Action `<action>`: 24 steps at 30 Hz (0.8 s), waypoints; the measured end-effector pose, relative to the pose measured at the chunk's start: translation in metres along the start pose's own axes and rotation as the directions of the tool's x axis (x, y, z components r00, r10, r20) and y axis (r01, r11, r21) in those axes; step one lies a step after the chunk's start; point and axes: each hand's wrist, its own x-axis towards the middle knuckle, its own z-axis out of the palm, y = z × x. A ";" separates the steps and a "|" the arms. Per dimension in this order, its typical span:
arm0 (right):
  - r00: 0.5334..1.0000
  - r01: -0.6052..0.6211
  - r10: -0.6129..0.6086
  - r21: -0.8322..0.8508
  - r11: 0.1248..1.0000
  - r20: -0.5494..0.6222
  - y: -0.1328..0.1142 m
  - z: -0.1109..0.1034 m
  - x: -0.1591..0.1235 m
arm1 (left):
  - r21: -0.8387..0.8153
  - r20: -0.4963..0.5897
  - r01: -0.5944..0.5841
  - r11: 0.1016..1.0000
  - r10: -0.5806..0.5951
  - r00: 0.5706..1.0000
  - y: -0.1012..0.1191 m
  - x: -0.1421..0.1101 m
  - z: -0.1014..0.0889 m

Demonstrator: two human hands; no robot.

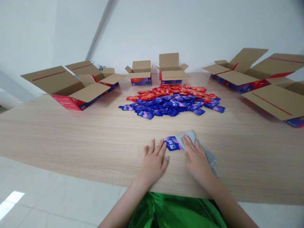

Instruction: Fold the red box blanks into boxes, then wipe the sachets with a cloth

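Note:
A blue and purple sachet [173, 143] with white characters lies flat on the table before me. My left hand [153, 161] is open, its fingers spread, with fingertips at the sachet's narrow left end. A folded grey cloth [191, 135] covers the sachet's right end. My right hand [198, 160] holds this cloth under its fingers and presses it down there. Farther back lies a heap of similar blue sachets [166, 106], with red sachets [163, 91] heaped behind them.
Open cardboard boxes stand around the heap: a left box [73, 95], two at the back, one back box [141, 79] beside another box [172, 74], and several at right, including a near right box [273, 101]. The wooden table [83, 139] ends close to my body.

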 end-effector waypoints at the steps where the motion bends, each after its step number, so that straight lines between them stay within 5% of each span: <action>1: 1.000 -0.016 0.016 -0.012 1.000 -0.011 -0.002 0.001 0.000 | 0.000 -0.005 0.002 1.000 -0.002 1.000 0.000 0.000 0.000; 8: 0.981 0.187 -0.186 -0.009 0.982 0.050 -0.052 0.006 -0.002 | -0.005 -0.014 -0.008 1.000 0.008 1.000 -0.001 -0.001 -0.001; 17: 0.999 -0.014 0.013 -0.022 1.000 -0.051 0.007 0.003 0.000 | -0.002 0.007 0.002 1.000 -0.002 1.000 0.001 -0.001 -0.001; 24: 0.983 0.174 -0.174 0.005 0.985 0.066 -0.044 0.003 -0.004 | 0.008 0.001 -0.009 1.000 0.009 1.000 -0.001 0.000 -0.001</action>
